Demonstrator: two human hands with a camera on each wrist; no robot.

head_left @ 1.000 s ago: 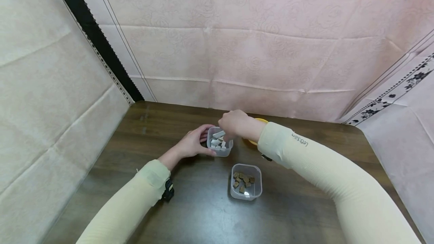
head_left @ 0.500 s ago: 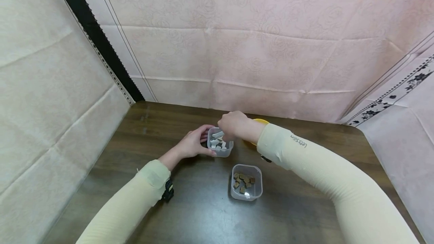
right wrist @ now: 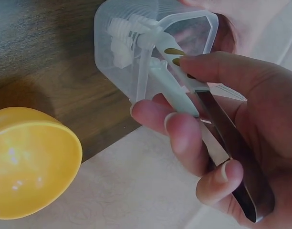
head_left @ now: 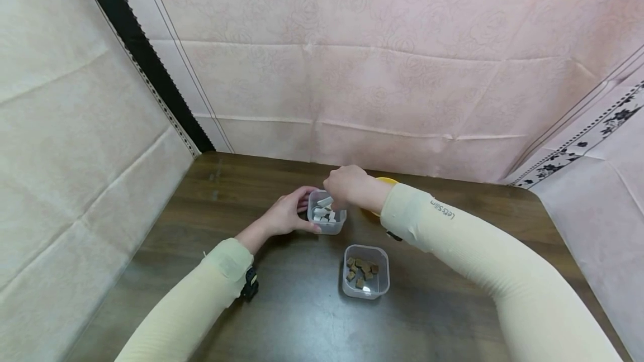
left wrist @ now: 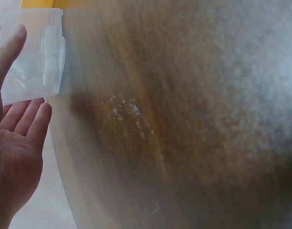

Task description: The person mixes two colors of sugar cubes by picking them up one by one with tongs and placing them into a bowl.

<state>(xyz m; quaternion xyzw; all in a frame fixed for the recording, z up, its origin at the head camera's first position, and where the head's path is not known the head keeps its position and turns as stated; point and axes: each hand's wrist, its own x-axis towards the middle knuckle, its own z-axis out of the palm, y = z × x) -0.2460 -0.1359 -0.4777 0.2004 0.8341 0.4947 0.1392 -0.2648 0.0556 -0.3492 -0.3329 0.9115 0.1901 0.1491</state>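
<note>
A small clear plastic container with several white pieces stands toward the table's back. My left hand holds it from the left, thumb at the near side and fingers round the far side. The left wrist view shows the thumb lying along the clear container wall. My right hand is over the container's right side and grips small tongs with metal arms and pale tips. In the right wrist view the tips reach inside the container among white pieces. From the head view, the tongs are hidden behind the hand.
A yellow bowl stands right of the container, mostly hidden behind the right forearm in the head view. Nearer on the brown wooden table is another clear container with several brown cubes. Pale cloth walls enclose the table.
Both hands and the container keep almost the same place. The whole head view has shifted down very slightly.
</note>
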